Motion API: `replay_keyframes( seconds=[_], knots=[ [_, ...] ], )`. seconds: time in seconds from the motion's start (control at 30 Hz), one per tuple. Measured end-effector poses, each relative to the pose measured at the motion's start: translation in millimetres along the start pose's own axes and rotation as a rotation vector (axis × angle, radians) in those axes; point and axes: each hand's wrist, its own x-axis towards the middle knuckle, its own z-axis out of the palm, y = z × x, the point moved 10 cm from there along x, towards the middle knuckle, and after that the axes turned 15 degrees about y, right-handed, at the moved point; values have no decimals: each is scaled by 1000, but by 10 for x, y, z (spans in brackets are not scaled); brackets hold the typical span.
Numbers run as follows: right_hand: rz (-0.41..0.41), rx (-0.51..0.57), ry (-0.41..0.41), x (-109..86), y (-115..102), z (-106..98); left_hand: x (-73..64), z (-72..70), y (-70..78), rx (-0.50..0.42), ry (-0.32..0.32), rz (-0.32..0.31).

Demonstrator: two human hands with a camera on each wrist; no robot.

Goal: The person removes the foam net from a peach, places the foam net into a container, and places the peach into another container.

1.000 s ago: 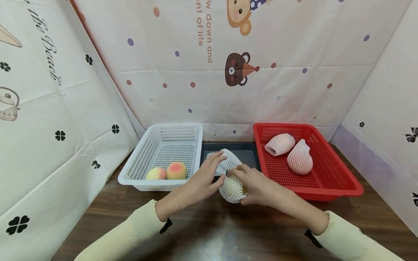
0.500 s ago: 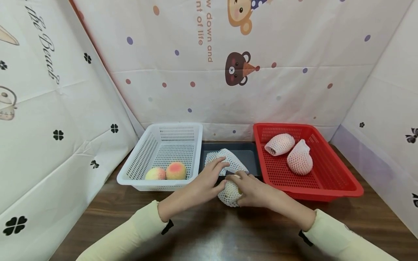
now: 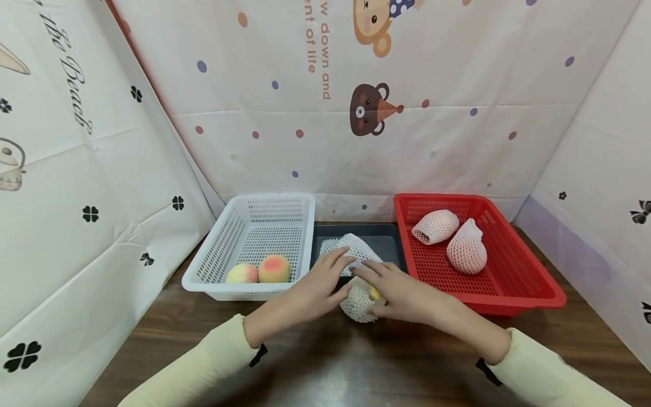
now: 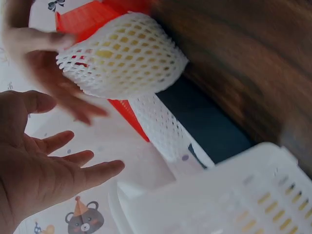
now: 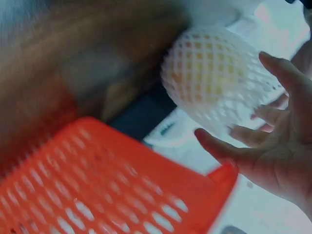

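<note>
A yellow fruit (image 3: 374,293) sits in a white foam net (image 3: 358,303) between my hands, in front of the dark tray. Its yellow skin shows through the mesh in both wrist views. My right hand (image 3: 407,295) is at the net's open end, with fingers spread and lifted off the fruit; the thumb is close to the net's edge, and contact is unclear. On the other side, my left hand (image 3: 317,287) has its fingers extended and holds nothing; in the left wrist view it is apart from the net. More white foam nets (image 3: 362,249) lie in the tray behind.
At left a white basket (image 3: 249,288) holds two peaches (image 3: 274,268). The dark tray (image 3: 389,240) stands between it and a red basket (image 3: 529,271), which holds two net-wrapped items (image 3: 467,249). A printed cloth (image 3: 244,152) surrounds the wooden table (image 3: 315,362).
My right hand's fingers have opened and lifted from the netted fruit, exposing more yellow skin. The fruit has come slightly nearer since a second ago. My left hand has barely moved.
</note>
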Motion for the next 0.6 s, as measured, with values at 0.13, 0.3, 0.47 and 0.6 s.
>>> replay_keyframes(
  seconds=[0.13,0.3,0.47,0.6],
  knots=[
    [-88,-130,149,-19,-55,-340,-1,-48,-34,76,-5,1],
    [-26,-233,213,-106,107,-579,-17,-42,-85,131,-52,-23],
    [112,-251,194,-262,367,-678,-33,-26,-113,254,-63,-3],
    [175,-242,169,-368,482,-714,-61,-34,-136,310,-61,8]
  ],
)
